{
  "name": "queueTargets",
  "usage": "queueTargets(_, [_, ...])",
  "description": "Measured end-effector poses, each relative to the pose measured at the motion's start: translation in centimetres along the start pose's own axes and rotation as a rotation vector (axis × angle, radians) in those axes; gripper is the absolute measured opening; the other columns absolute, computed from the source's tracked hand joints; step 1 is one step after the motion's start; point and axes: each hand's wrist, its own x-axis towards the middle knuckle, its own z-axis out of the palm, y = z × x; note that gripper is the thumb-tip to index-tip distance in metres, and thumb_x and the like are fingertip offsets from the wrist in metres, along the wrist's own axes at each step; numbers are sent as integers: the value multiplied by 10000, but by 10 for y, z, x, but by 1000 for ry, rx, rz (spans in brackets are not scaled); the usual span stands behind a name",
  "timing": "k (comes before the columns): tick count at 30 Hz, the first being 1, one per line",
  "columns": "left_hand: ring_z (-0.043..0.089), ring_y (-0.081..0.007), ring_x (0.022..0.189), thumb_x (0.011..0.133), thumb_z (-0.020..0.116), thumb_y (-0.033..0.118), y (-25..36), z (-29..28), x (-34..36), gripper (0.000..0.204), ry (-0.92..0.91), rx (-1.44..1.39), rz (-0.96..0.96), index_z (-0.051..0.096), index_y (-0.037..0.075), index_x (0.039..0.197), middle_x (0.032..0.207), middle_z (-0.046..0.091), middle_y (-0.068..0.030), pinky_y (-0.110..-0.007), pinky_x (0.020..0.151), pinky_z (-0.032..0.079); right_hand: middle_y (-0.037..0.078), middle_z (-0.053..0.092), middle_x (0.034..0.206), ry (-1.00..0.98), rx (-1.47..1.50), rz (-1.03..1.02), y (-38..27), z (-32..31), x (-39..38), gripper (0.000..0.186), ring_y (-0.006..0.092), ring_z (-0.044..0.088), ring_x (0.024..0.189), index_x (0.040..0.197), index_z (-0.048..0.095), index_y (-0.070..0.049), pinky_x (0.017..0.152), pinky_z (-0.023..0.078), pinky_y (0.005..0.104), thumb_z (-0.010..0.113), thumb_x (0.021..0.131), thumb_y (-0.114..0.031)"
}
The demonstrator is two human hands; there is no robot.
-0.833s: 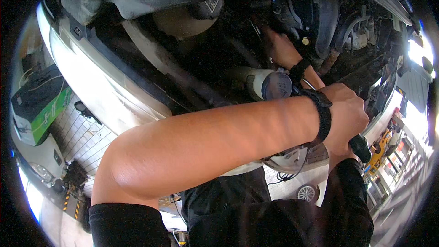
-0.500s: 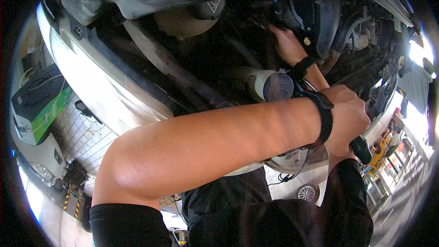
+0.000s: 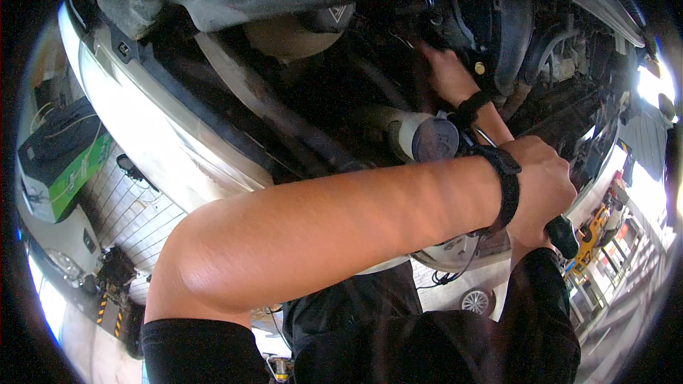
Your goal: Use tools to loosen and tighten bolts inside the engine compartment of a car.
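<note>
The left hand (image 3: 544, 188) is curled into a tight fist round a dark handle (image 3: 563, 236), whose end pokes out below the palm. A metal rod (image 3: 485, 137) shows on the other side of the fist, roughly in line with the handle and probably part of the same tool; it slants up into the engine bay, just beside the white canister (image 3: 434, 139). Where its far end sits cannot be made out.

The right hand (image 3: 449, 75) reaches deep into the bay, beyond the left wrist. Its fingertips are lost in shadow near a thin bright piece (image 3: 407, 41), so I cannot tell how far open it is or whether it grips anything.

The crossed arms look like the main hazard. The left forearm lies over the canister and the left fist over the right forearm, so if the rod slips under load, the fist could drop onto that arm or jerk the rod into its wristband (image 3: 475, 105). Poor light is another: working by feel, the right hand could let a small part fall into the dark gap, or scrape its knuckles beside the hose (image 3: 514, 35) and the brassy cap (image 3: 479, 68). Pushed sideways, the rod might also mark the canister, while a lean too far left could rub the bare elbow along the white fender (image 3: 153, 121)
</note>
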Motion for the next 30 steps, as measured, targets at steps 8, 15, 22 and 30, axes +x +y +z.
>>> queueTargets(8, [706, -310, 827, 653, 730, 394, -7, -10, 2, 317, -216, -54, -10, 753, 102, 774, 846, 713, -154, -396, 750, 557, 300, 611, 997, 178, -27, -171, -2, -4, -1, 594, 473, 594, 960, 1376, 470, -102, 878, 494, 515, 431, 809, 69])
queueTargets(15, [701, -315, 850, 672, 712, 386, -6, -9, 5, 327, -223, -56, 22, 752, 87, 798, 862, 710, -168, -400, 762, 555, 339, 607, 919, 27, 2, -193, -6, 11, -4, 559, 475, 610, 919, 1360, 435, -25, 787, 515, 541, 416, 811, 79])
queueTargets(22, [701, -334, 703, 648, 713, 370, -13, -1, 0, 322, -30, -64, 103, 717, 52, 698, 706, 686, -152, -424, 655, 573, 303, 617, 991, 13, -111, -111, -4, 1, -3, 446, 463, 617, 947, 1302, 491, -48, 799, 520, 546, 417, 867, 13])
queueTargets(30, [703, -331, 703, 647, 713, 366, -9, -2, 5, 327, -31, -77, 145, 719, 45, 711, 710, 686, -159, -423, 654, 572, 298, 628, 975, 76, -175, -76, -11, -15, -17, 364, 443, 634, 923, 1229, 553, -50, 800, 518, 536, 418, 891, -34])
